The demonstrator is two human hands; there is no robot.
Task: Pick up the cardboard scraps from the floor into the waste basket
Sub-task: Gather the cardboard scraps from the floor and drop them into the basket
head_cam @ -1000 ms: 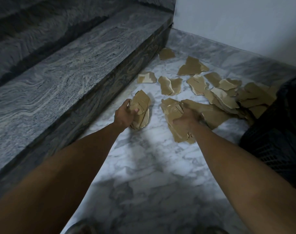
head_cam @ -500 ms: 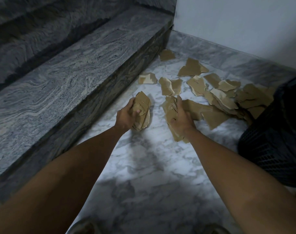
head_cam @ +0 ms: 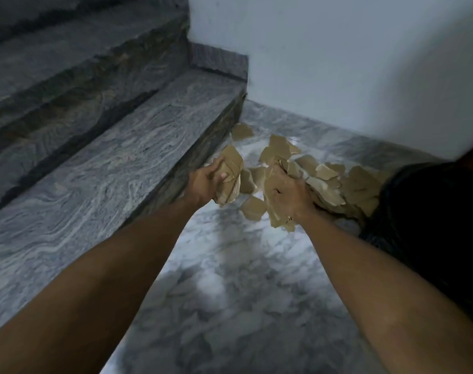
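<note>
On the left side, grey streaky stone steps (head_cam: 116, 147) go up toward the far left corner. The lowest step runs along the left edge of the white and grey marble floor (head_cam: 230, 292).

The person's left hand (head_cam: 203, 182) is next to the front edge of that lowest step. Its fingers are curled tight around a stack of torn brown cardboard scraps (head_cam: 230, 179). The stack stands up on its side in the hand.

Between the two hands, one flat brown cardboard piece (head_cam: 253, 207) sits alone on the floor. More small brown scraps (head_cam: 242, 131) lie farther back, near the corner where the step meets the pale blue wall (head_cam: 351, 63).

The person's right hand (head_cam: 289, 197) grips a second bunch of torn brown cardboard (head_cam: 276, 184). The fingers wrap around it, and some pieces stick out below the hand. It is a bit blurry, so the exact number of pieces cannot be told.

Just to the right of this hand is a loose heap of brown cardboard scraps (head_cam: 338, 182) on the floor. The heap touches the black mesh waste basket (head_cam: 432, 225) at the right edge of the floor. The inside of the basket is too dark to see into.
</note>
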